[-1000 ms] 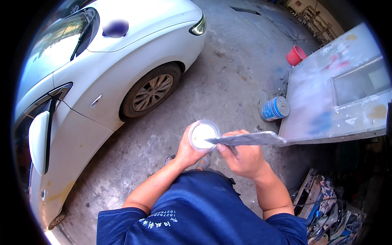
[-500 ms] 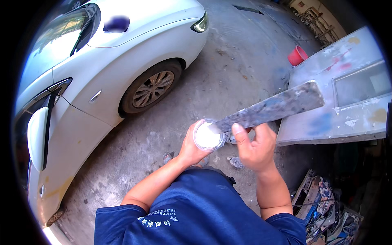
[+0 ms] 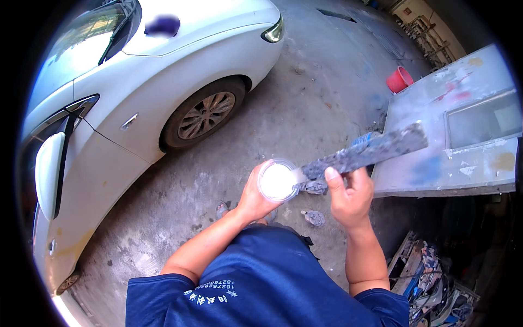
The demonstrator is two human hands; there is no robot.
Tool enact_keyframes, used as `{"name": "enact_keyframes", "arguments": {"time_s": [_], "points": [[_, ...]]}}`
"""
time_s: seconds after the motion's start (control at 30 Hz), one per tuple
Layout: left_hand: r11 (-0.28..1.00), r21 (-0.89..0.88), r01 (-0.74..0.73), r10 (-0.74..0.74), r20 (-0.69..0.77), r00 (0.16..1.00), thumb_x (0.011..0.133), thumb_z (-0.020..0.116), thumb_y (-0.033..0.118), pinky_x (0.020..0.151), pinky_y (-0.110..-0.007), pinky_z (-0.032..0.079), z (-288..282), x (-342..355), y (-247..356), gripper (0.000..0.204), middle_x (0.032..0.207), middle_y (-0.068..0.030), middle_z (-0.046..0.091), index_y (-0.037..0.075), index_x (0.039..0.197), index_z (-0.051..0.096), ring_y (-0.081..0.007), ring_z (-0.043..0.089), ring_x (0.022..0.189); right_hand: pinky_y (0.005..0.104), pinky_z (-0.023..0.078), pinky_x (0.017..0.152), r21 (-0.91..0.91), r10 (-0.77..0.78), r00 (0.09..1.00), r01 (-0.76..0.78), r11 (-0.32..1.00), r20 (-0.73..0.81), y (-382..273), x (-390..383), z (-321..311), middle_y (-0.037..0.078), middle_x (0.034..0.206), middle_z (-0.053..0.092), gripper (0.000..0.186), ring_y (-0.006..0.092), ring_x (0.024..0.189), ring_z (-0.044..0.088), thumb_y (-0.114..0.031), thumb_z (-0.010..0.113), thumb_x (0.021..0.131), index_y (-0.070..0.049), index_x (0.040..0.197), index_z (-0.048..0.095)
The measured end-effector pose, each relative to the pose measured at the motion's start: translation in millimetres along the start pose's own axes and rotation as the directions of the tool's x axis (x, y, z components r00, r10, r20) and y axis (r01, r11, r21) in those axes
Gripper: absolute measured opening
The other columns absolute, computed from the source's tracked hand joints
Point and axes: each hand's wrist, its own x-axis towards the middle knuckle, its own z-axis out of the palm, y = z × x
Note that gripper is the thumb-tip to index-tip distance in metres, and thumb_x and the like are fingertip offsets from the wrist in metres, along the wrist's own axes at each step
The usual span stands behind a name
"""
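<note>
My left hand (image 3: 250, 197) is wrapped round a clear plastic cup (image 3: 263, 181), held upright in front of my body. White stuff (image 3: 279, 182) shows inside it, too bright to tell liquid from paste. Between the thumb and fingers of my right hand (image 3: 351, 200) is a long flat mixing stick (image 3: 373, 150), crusted with grey and dark paint spots. It slants from upper right down to the cup. Its pale, blurred lower end lies at the cup's right rim; whether it touches the rim I cannot tell.
At the left stands a white car (image 3: 141, 98) with a dark blue thing (image 3: 162, 25) on its bonnet. A paint-stained panel (image 3: 422, 163) is at the right, with a red bucket (image 3: 399, 80) behind it. Scrap (image 3: 427, 278) is heaped at the lower right.
The mixing stick's end has moved from over the white stuff rightward to the cup's rim. My right hand has shifted slightly right and down, and the stick is turned more edge-on.
</note>
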Motion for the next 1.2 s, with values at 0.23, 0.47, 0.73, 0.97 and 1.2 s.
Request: {"name": "enact_keyframes", "arguments": {"time_s": [0.23,0.47,0.73,0.97,1.2], "points": [[0.990,-0.108,-0.091,0.078,-0.120,0.990,0.068,0.083,0.020,0.090,-0.040,0.048,-8.9,4.7,31.5,0.052,0.105,-0.0157,0.064,0.001,0.110,0.059,-0.0317,0.062,0.100,0.0335,0.048,0.057,-0.203,-0.228,0.969,0.243,0.949,0.093,-8.7,-8.9,2.7,0.010,0.077,0.065,0.010,0.0192,0.061,0.061,-0.008,0.066,0.088,0.001,0.093,0.064],[0.994,-0.105,0.000,-0.001,-0.004,1.000,0.067,0.082,0.018,0.095,-0.041,0.046,-9.5,6.3,35.5,0.059,0.113,-0.0167,0.062,0.001,0.117,0.057,-0.0327,0.060,0.107,0.0314,0.046,0.055,-0.215,-0.281,0.951,0.303,0.928,0.129,-14.2,-5.0,3.5,0.010,0.074,0.064,0.011,0.0195,0.057,0.058,-0.009,0.067,0.087,0.001,0.093,0.064],[0.998,-0.044,-0.048,0.047,-0.024,0.999,0.068,0.084,0.024,0.103,-0.043,0.041,4.3,-2.5,9.1,0.075,0.125,-0.0199,0.055,0.000,0.130,0.048,-0.0349,0.053,0.119,0.0319,0.047,0.056,-0.238,-0.265,0.950,0.300,0.924,0.167,-9.0,-11.9,0.2,0.009,0.076,0.063,0.012,0.0182,0.061,0.059,-0.009,0.067,0.087,0.000,0.093,0.064],[0.998,-0.066,0.014,-0.014,-0.006,1.000,0.068,0.084,0.023,0.104,-0.042,0.041,1.6,-3.9,8.8,0.080,0.128,-0.0203,0.052,0.000,0.133,0.045,-0.0351,0.051,0.121,0.0310,0.047,0.058,-0.116,-0.168,0.983,0.176,0.978,0.075,-10.5,-0.9,2.9,0.008,0.073,0.063,0.012,0.0174,0.059,0.058,-0.009,0.068,0.087,0.000,0.093,0.064],[0.999,-0.035,-0.015,0.013,-0.043,0.999,0.066,0.084,0.022,0.103,-0.042,0.042,1.3,-9.0,-0.5,0.078,0.125,-0.0182,0.056,0.000,0.131,0.047,-0.0345,0.052,0.120,0.0328,0.045,0.055,-0.015,0.014,0.998,-0.015,1.000,-0.058,-12.7,6.7,0.3,0.009,0.069,0.061,0.009,0.0202,0.055,0.056,-0.008,0.068,0.086,-0.001,0.085,0.062]]}}
